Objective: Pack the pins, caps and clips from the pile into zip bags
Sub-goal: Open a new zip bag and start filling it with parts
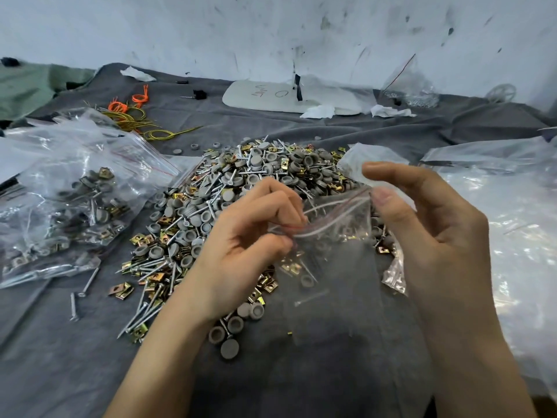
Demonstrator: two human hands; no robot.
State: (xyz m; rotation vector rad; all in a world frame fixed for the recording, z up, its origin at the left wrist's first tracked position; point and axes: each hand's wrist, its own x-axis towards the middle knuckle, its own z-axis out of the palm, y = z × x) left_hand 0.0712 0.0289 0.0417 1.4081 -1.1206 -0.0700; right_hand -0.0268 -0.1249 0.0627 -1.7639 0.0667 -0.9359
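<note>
**Head view.** A clear bag [331, 260] is held up between both hands at the centre of the view, over the 5 o'clock edge of the pile [241, 188] of grey caps [256, 159], steel pins [150, 263] and brass clips [120, 289]. The left end of its red-lined zip edge is pinched between the thumb and curled forefinger of the left hand [250, 236]. The right end is pressed by the thumb of the right hand [437, 236]. The forefinger is arched above it and the other fingers are hidden behind the film, so a pinch there is only probable. A cap, a pin and a few clips are seen through the bag's lower half. Filled bags [60, 206] are stacked at 9 o'clock, and a crumpled plastic sheet [506, 212] is spread at 3 o'clock. Orange and yellow ties [129, 107] are laid at 11 o'clock and a white board [271, 96] at 12 o'clock, near the wall [271, 31]. Everything is carried on a grey cloth [75, 357].
</note>
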